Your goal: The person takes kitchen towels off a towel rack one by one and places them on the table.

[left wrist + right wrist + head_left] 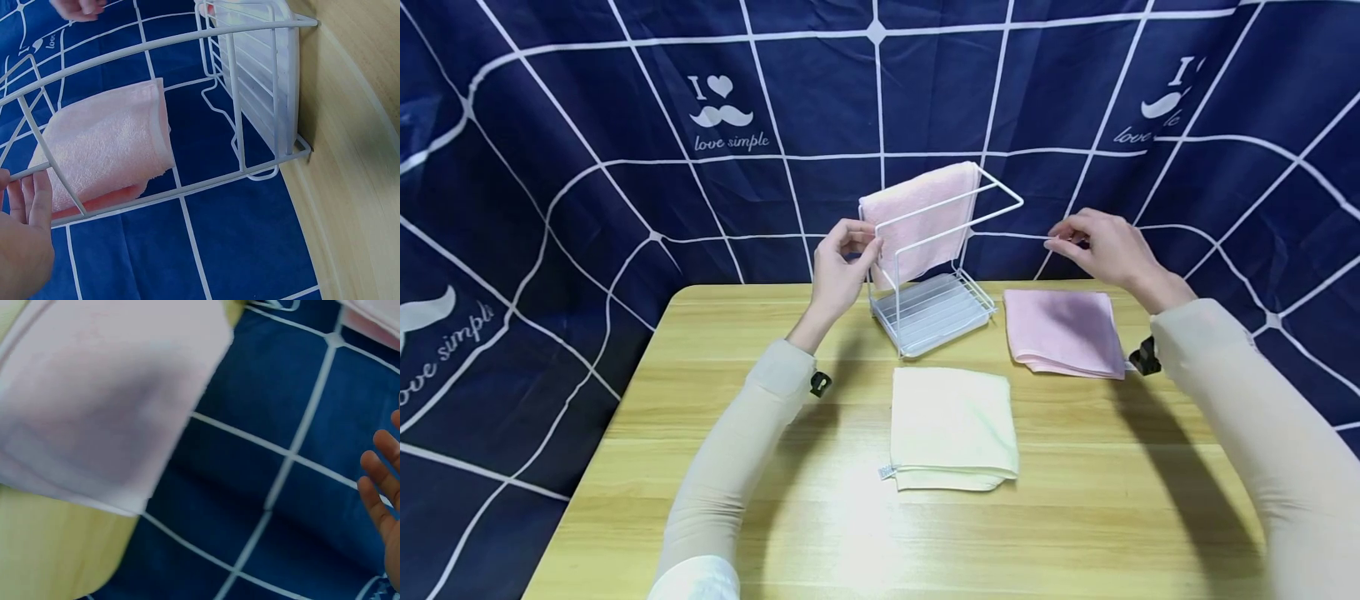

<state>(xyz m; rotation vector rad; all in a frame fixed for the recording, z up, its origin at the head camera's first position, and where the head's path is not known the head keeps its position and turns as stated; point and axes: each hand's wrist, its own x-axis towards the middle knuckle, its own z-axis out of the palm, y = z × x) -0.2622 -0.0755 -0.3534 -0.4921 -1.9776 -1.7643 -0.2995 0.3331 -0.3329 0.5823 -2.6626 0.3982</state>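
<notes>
A white wire rack (934, 202) with a shallow tray at its base stands near the back of the table. Over its far rail hangs a pale pink towel (925, 218). At the rack's left end, my left hand (842, 262) pinches the end bar between thumb and fingers, as the left wrist view also shows (25, 231). My right hand (1105, 246) is raised to the right of the rack, holding nothing, its fingers loosely bent. Below it on the table lies a folded pink towel (1063, 332), shaded by the hand.
A pale yellow-green folded towel (953, 425) with a small tag lies in front of the rack. The wooden table (820, 517) has its back edge close to a dark blue curtain (820, 100) with white lines and print, which also runs along both sides.
</notes>
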